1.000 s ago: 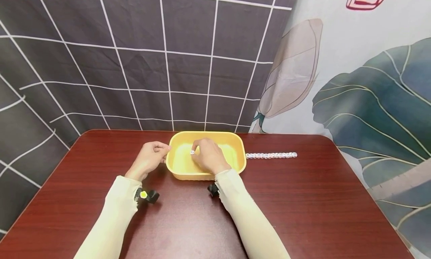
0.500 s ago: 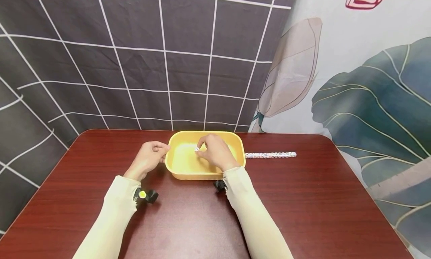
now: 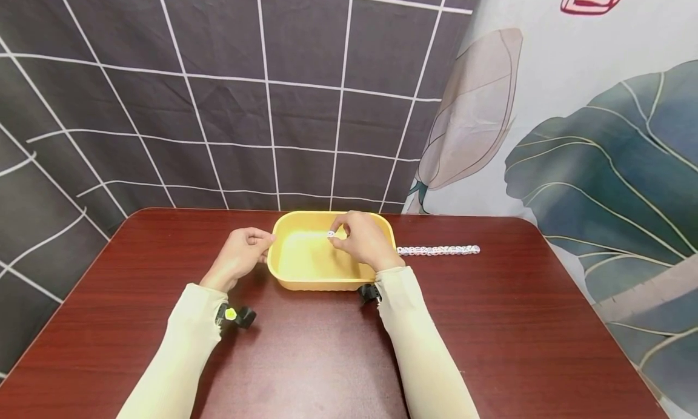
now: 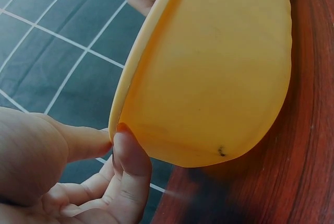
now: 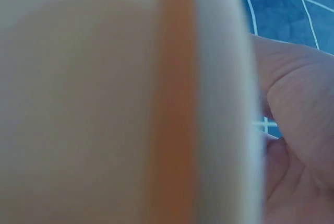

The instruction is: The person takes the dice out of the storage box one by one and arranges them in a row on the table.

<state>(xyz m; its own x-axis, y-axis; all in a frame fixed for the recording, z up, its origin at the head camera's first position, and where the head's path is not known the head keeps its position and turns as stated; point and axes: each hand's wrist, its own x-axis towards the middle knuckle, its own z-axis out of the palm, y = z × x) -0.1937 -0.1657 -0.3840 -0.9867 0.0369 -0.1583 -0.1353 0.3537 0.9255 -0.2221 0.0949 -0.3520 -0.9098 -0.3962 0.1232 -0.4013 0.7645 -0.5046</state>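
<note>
A yellow plastic basin (image 3: 305, 284) stands at the table's far side. My left hand (image 3: 237, 257) pinches its left rim between thumb and finger; the left wrist view shows this grip (image 4: 130, 156) close up. Over the basin's right half, my right hand (image 3: 364, 240) pinches a small white piece with dark marks (image 3: 331, 234), too small to identify. In the right wrist view the basin's blurred wall (image 5: 78, 119) covers much of my right hand (image 5: 297, 109), and the piece is hidden. To the basin's right lies a straight row of small white pieces with coloured marks (image 3: 438, 250).
The reddish-brown wooden table (image 3: 294, 358) extends around the basin. Behind its far edge hangs a dark grey cloth with white grid lines (image 3: 218, 116), beside a leaf-patterned cloth (image 3: 589, 164). A black wrist device (image 3: 235, 316) sits under each sleeve.
My right hand has moved right and slightly up and away over the basin, carrying the small white piece. The left hand stays on the rim, and the row is unchanged.
</note>
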